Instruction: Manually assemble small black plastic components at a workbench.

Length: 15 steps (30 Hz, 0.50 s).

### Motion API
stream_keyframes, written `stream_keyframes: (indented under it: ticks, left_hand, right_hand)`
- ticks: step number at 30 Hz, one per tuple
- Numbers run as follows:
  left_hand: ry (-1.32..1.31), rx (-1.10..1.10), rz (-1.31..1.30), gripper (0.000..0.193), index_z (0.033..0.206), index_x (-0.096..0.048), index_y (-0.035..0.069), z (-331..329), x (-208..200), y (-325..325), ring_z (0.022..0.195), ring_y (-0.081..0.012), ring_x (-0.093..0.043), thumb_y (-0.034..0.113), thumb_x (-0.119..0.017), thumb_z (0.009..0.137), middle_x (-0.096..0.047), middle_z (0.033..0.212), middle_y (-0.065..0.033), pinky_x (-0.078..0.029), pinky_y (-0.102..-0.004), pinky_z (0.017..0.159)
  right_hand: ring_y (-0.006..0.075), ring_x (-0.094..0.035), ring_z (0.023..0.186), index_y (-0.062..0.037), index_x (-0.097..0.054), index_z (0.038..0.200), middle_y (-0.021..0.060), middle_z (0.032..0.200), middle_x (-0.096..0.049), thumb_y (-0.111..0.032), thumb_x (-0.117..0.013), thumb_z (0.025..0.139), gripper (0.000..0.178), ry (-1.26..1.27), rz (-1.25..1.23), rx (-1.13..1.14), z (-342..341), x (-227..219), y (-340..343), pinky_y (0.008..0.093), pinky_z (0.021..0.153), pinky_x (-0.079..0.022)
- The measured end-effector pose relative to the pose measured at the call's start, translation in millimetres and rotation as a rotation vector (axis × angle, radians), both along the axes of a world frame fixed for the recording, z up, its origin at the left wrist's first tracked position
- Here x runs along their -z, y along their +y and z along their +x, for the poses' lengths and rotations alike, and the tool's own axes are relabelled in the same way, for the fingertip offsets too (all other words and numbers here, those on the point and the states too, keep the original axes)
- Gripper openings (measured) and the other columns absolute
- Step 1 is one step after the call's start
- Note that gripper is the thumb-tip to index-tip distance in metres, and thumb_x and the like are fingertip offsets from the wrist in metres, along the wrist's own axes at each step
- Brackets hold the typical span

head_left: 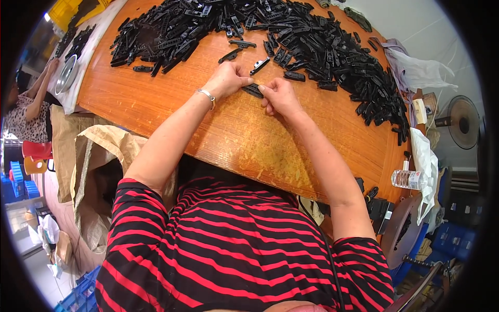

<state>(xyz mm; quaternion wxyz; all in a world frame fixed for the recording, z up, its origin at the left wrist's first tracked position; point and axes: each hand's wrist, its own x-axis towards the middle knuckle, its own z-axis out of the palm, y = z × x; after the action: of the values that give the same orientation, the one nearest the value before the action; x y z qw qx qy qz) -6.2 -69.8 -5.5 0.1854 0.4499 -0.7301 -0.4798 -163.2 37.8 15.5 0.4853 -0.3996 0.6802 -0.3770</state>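
My left hand (227, 80) and my right hand (281, 97) meet over the wooden table (249, 140), fingers pinched. Between their fingertips is a small black plastic part (253, 91), ribbed or slotted on top; the fingers partly cover it. Just beyond lies a black part with a shiny silver-white strip (259, 65). Two loose black parts, one of them a long curved piece (242, 44), rest a little farther off. A wide heap of similar black plastic parts (322, 47) spreads across the table's far side and down its right.
An open brown sack (112, 138) stands at the table's left edge. To the right are a clear plastic bottle (410, 179), a white plastic bag (427, 171) and a fan (462, 122). At the far left, another person's arm (41, 93) reaches beside a metal bowl (66, 75).
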Motion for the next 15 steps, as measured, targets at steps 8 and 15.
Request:
stream_keyframes:
  ticks: [8,15]
  left_hand:
    - [-0.102,0.057,-0.103,0.026,0.077,-0.06,0.002,1.9,-0.6,2.3,0.066,-0.0161,-0.057,0.022,-0.077,0.077,-0.062,0.069,-0.007,-0.047,-0.0324,0.063]
    - [-0.114,0.026,-0.113,0.023,0.08,-0.054,0.003,-1.4,-12.2,13.7,0.063,-0.0124,-0.05,0.016,-0.073,0.083,-0.056,0.07,-0.0028,-0.044,-0.0296,0.059]
  right_hand:
    - [0.0116,-0.051,0.04,-0.0021,-0.048,0.086,0.0059,0.058,-0.058,-0.019,-0.062,0.093,0.023,0.149,0.089,-0.111,-3.4,-5.5,-7.8,0.0263,0.035,-0.04]
    - [0.0137,-0.055,0.044,0.0016,-0.051,0.087,0.0067,0.061,-0.059,-0.02,-0.065,0.091,0.026,0.265,0.113,-0.172,-3.1,-14.6,-7.7,0.0301,0.04,-0.043]
